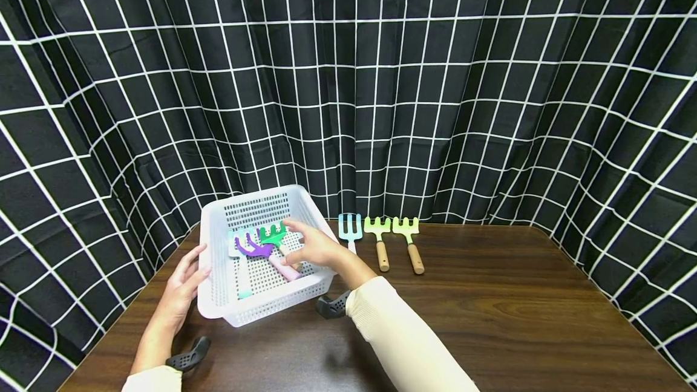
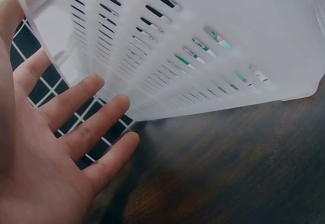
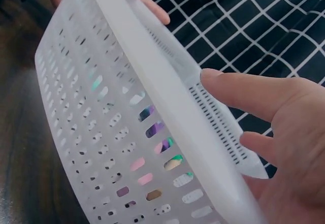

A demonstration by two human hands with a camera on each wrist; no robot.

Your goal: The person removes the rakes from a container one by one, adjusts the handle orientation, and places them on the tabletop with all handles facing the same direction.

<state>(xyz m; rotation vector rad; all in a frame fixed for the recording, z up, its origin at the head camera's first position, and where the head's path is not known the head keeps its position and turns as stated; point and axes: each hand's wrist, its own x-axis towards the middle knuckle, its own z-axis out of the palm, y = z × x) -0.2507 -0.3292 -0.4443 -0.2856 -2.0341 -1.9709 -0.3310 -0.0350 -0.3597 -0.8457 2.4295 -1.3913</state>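
A white slotted plastic basket [image 1: 278, 302] stands on the left part of the table. My left hand [image 1: 182, 288] is at its left side, with fairly straight fingers against the outer wall [image 2: 167, 61]. Over the basket's right side reaches my right hand [image 1: 316, 245], thumb and index finger apart, nothing between them. Just beside those fingers lies a small green hand rake [image 1: 274, 236] with a pale handle, partly hidden. A purple hand rake [image 1: 261, 251] with a pink handle lies next to it. Further left is a pale tool [image 1: 243, 271] with a teal handle end.
Right of the basket, on the brown wooden table [image 1: 490, 307], lie a blue garden fork [image 1: 350, 227] and two light green forks, one nearer [image 1: 378, 226] and one further right [image 1: 406, 227], with wooden handles. A black checked curtain [image 1: 381, 77] encloses the back and sides.
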